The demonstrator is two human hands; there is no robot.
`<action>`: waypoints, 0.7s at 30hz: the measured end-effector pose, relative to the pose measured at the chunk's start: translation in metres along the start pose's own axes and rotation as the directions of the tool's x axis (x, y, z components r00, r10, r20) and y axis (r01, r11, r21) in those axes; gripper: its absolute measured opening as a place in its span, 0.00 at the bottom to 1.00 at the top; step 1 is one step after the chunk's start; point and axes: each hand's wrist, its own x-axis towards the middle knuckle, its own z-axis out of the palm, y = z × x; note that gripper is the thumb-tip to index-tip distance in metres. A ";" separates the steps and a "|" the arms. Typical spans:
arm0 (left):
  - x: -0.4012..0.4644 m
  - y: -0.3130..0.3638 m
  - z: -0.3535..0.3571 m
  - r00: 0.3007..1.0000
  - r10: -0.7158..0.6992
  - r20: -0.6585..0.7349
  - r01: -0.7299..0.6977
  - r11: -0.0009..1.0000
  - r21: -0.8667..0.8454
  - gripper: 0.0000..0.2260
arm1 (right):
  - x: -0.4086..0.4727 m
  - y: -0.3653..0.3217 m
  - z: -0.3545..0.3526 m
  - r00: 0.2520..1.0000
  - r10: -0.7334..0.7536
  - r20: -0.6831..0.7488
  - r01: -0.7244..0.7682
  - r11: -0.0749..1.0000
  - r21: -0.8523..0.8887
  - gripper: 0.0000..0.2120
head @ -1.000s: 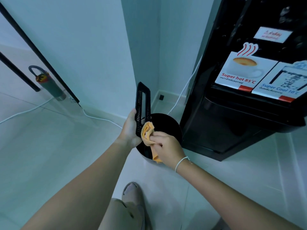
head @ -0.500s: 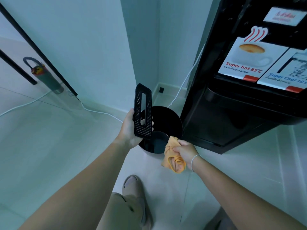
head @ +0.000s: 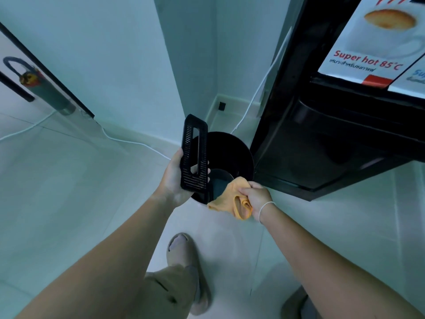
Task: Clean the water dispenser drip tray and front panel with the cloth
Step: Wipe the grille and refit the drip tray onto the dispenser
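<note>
While the left hand (head: 177, 178) grips the black grille (head: 194, 155) by its lower end, long axis upright and top tipped away, the right hand (head: 254, 196) clutches the orange cloth (head: 226, 201) just beside it. Both hang over a black bin (head: 239, 155), apparently touching neither, beside the dispenser (head: 322, 134).

Light even, cool, blue-green cast over whole view; source not visible. No hard shadows; soft dim patch on floor (head: 230, 245) under my arms. Dispenser front panel (head: 322, 139) near black, glossy, faint reflections, detail in lower recess lost. Label (head: 372, 44) bright, text readable. Wide-angle bend strong: wall corner and black door frame (head: 46, 72) lean outward toward edges. My forearms at bottom edge stretched, slightly soft. Centre sharp: drip tray grille (head: 194, 157) slots distinct.
</note>
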 end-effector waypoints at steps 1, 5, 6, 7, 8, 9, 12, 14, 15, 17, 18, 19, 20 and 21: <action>0.001 -0.002 0.001 1.000 -0.007 -0.002 0.007 1.000 0.001 0.26 | 0.000 -0.004 0.002 1.000 -0.010 0.030 0.008 0.998 0.056 0.07; 0.005 -0.008 0.005 0.999 -0.041 -0.009 0.040 0.998 -0.043 0.25 | 0.004 -0.003 -0.001 0.999 -0.006 0.051 0.000 0.993 0.115 0.05; 0.006 -0.008 0.005 0.999 -0.043 -0.015 0.042 0.998 -0.052 0.24 | 0.006 0.004 -0.006 1.000 0.014 0.024 -0.015 0.997 0.076 0.07; 0.007 -0.009 0.006 0.999 -0.042 -0.017 0.041 0.997 -0.060 0.23 | 0.008 0.013 -0.013 0.999 0.036 -0.012 -0.036 0.999 0.031 0.10; 0.008 -0.010 0.006 0.999 -0.041 -0.018 0.039 0.997 -0.062 0.22 | 0.009 0.022 -0.019 0.997 0.055 -0.049 -0.055 0.998 -0.004 0.13; 0.009 -0.010 0.006 0.999 -0.042 -0.018 0.041 0.998 -0.056 0.22 | 0.010 0.028 -0.024 0.995 0.070 -0.071 -0.071 0.997 -0.022 0.15; 0.010 -0.014 0.005 0.999 -0.044 -0.024 0.043 0.999 -0.018 0.21 | 0.011 0.040 -0.032 0.992 0.093 -0.081 -0.097 0.995 -0.039 0.19; 0.009 -0.016 0.007 0.999 -0.044 -0.020 0.044 0.999 -0.003 0.20 | 0.009 0.039 -0.035 0.993 0.084 -0.085 -0.095 0.987 -0.128 0.19; 0.007 -0.017 0.009 0.999 -0.043 -0.021 0.043 0.999 -0.005 0.20 | 0.009 0.037 -0.037 0.992 0.074 -0.102 -0.092 0.979 -0.183 0.20; 0.005 -0.016 0.012 0.999 -0.043 -0.028 0.043 0.999 -0.012 0.20 | 0.004 0.031 -0.043 0.989 0.034 -0.147 -0.070 0.965 -0.252 0.22; 0.003 -0.015 0.014 0.999 -0.046 -0.029 0.045 0.999 -0.016 0.20 | -0.001 0.026 -0.046 0.986 0.016 -0.164 -0.060 0.962 -0.265 0.22; 0.000 -0.013 0.017 0.998 -0.050 -0.030 0.050 0.999 -0.016 0.20 | -0.003 0.022 -0.049 0.984 -0.006 -0.176 -0.043 0.961 -0.272 0.21; -0.001 -0.011 0.019 0.998 -0.056 -0.027 0.056 0.998 -0.017 0.21 | -0.006 0.017 -0.050 0.983 -0.028 -0.184 -0.024 0.962 -0.273 0.21; -0.003 -0.010 0.021 0.998 -0.065 -0.027 0.064 0.998 -0.015 0.22 | -0.010 0.012 -0.050 0.981 -0.055 -0.184 0.000 0.959 -0.282 0.22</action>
